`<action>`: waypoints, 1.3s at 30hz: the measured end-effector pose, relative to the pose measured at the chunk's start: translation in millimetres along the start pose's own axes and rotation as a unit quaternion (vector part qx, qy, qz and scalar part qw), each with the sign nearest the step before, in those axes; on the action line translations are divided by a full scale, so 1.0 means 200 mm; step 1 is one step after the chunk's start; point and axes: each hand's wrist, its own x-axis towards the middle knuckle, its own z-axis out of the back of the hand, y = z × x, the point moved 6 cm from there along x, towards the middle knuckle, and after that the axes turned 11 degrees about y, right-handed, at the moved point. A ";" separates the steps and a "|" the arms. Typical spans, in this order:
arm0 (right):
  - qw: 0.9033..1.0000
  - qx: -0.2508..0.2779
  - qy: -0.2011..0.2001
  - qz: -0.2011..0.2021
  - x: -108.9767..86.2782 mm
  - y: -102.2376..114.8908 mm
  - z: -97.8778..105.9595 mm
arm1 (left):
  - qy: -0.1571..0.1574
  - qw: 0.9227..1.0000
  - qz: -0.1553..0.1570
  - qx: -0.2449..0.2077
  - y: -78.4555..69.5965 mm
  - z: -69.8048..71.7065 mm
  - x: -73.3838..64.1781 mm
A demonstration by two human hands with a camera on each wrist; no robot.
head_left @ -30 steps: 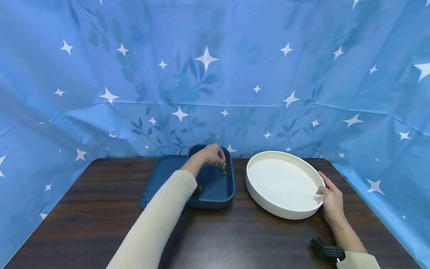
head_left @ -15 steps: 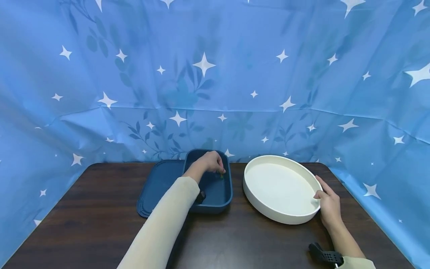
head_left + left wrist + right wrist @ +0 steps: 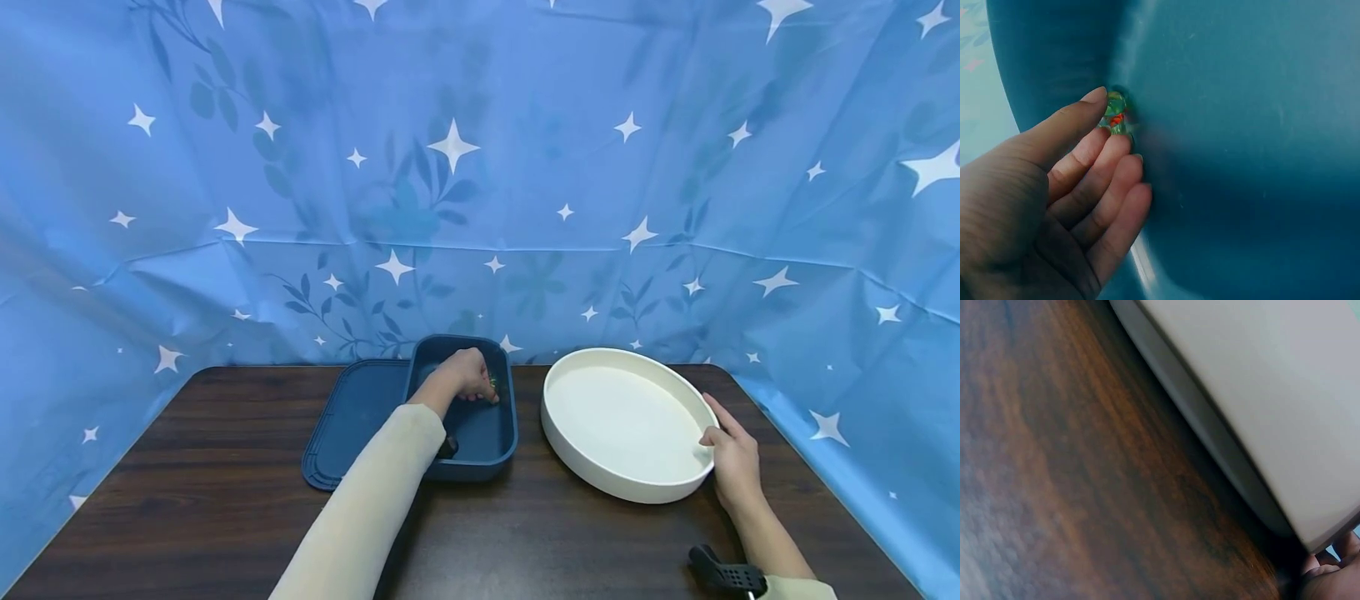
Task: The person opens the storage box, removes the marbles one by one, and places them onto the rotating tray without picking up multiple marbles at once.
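- Table [image 3: 525, 542], dark brown with a wood look, runs under everything.
- Two long cream sleeves [image 3: 367, 504] come in over the near part of the table, one for each arm.
- A black plastic thing with small holes [image 3: 723, 575] sits on the right wrist, near the right edge of the table.
- The right hand [image 3: 735, 454] holds the rim of a round white dish [image 3: 626, 417] with low sides. The thumb is on the inside and the fingers are on the outside.
- The white dish is by the far right corner of the table. I cannot tell if its right side is up off the wood.
- A flat dark blue tray [image 3: 360, 417] with round corners lies near the table's far edge, left of the middle. The left arm hides some of it.
- A deep dark blue bin [image 3: 468, 471] with round corners stands just right of the tray, by the middle of the far edge.
- The left hand [image 3: 463, 377] is down in the bin, with its fingers bent and its thumb out.
- Small shiny marbles [image 3: 1116, 103], see-through green with some red, are in the bin by its right wall. The left thumb and fingertips are right at them, but I cannot tell if they pinch one.
- A blue cloth [image 3: 525, 183] with white stars and leaves hangs behind the table's far edge.
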 end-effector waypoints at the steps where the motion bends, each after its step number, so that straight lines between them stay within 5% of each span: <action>1: 1.000 0.000 0.000 -0.001 0.00 0.00 0.00 | 0.001 1.000 -0.004 0.001 0.00 0.00 0.00; 14: 1.000 0.002 -0.002 0.002 0.00 0.00 0.01 | 0.025 1.000 -0.017 -0.008 -0.03 -0.01 -0.01; 27: 1.000 0.005 -0.001 -0.007 0.00 -0.02 0.00 | 0.044 0.998 0.001 0.039 -0.05 -0.02 0.00; 39: 1.000 0.005 -0.001 -0.006 0.00 0.00 0.00 | 0.006 0.998 -0.005 0.059 -0.10 0.04 -0.04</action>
